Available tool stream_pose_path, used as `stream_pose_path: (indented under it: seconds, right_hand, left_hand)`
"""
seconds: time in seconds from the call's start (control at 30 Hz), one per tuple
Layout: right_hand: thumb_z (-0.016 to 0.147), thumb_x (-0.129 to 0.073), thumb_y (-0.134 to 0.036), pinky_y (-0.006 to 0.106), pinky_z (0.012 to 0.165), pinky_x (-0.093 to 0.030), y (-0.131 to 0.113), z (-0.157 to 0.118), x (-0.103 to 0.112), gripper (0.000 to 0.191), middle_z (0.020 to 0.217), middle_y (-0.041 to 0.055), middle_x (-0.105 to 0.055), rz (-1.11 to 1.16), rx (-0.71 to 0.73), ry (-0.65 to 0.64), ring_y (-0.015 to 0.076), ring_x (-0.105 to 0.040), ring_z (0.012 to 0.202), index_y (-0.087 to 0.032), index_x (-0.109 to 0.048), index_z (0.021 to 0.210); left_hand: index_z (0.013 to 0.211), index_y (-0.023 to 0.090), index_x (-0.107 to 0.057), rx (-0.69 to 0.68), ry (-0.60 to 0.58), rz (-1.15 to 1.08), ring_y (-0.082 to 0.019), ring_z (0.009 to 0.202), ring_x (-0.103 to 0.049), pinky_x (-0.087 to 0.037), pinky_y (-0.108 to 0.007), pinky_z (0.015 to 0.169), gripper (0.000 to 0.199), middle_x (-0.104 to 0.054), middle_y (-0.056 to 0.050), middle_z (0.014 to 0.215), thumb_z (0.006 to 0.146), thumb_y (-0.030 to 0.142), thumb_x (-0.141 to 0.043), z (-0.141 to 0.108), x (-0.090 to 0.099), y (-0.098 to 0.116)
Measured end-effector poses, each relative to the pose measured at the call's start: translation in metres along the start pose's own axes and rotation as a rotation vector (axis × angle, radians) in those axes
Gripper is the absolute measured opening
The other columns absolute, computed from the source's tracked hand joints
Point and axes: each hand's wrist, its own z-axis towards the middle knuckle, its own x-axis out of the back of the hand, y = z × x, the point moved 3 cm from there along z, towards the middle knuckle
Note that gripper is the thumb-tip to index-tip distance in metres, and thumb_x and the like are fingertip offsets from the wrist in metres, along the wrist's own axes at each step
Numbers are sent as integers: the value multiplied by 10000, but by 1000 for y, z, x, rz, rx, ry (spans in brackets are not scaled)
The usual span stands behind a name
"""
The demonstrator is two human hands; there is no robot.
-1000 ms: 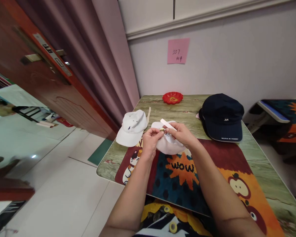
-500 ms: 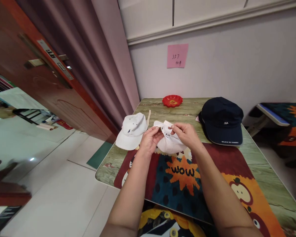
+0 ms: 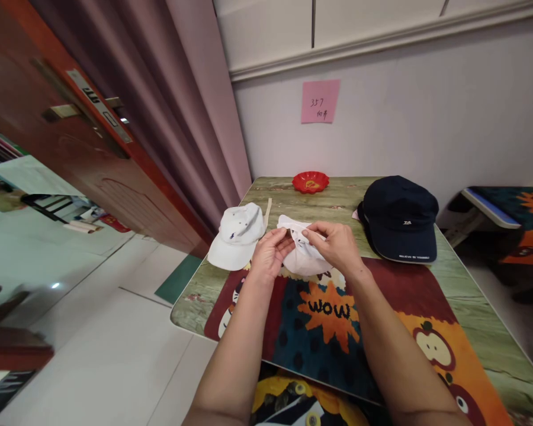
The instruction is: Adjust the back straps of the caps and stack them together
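Between my two hands is a small pale pinkish-white cap (image 3: 304,262), held just over the patterned mat. My left hand (image 3: 270,251) pinches its left edge with thumb and forefinger, near a small dark spot that may be a buckle. My right hand (image 3: 333,242) pinches the fabric on the upper right, its thumb and forefinger close to the left hand's. Just left of my left hand lies a white cap (image 3: 240,231) with a small dark logo and a loose strap sticking up. A navy cap (image 3: 400,216) rests at the right, brim towards me.
A red scalloped dish (image 3: 310,182) stands at the table's back. The mat (image 3: 293,325) with a "WOW" print covers the front of the wooden-look table (image 3: 190,302). A door (image 3: 93,136) and curtain (image 3: 173,89) are at the left; a pink note (image 3: 320,101) hangs on the wall.
My right hand's fingers have shifted slightly left along the pinkish-white cap, and a pale strip that stuck up beside them no longer shows. My left hand stays nearly in place.
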Motion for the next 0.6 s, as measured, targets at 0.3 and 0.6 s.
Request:
stream_pose_path:
  seconds: [0.3,0.6]
  right_hand:
    - [870,-629,-384,278,633,-339,-8,-1,-1,239,719,19,-744,-83,26,-55,175,-600,645,-227,-776,766]
    - [868,-630,-378,283,634,-330,-8,-2,0,229,703,25,-736,-120,56,-104,182,-600,641,-236,-766,752]
  left_hand:
    - [809,154,-649,-58,26,56,-140,719,-703,-590,-302,783,285,-719,-23,779,659,251,-871,-4,-2,-1]
    - [764,146,-645,-152,3,226,-138,670,-685,-583,-287,708,396,-689,-5,730,581,366,-919,-15,-12,1]
